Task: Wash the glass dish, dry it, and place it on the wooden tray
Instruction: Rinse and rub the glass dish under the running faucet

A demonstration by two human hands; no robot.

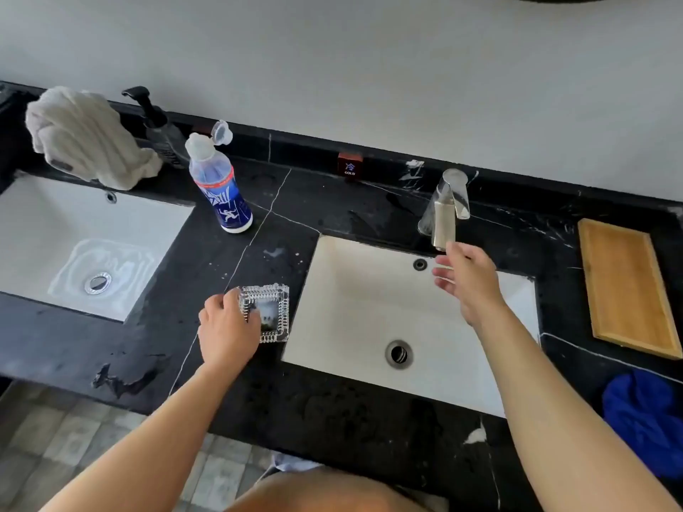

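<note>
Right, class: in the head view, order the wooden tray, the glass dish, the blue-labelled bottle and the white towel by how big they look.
1. White towel and wooden tray: too close to rank.
2. Blue-labelled bottle.
3. Glass dish, partly hidden by the left hand.

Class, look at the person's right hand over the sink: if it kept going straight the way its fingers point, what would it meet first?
Most likely the faucet: the right hand points up and away, fingertips just below its spout. Depth is unclear.

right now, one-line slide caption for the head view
Left hand grips glass dish on counter; right hand reaches toward faucet.
</note>
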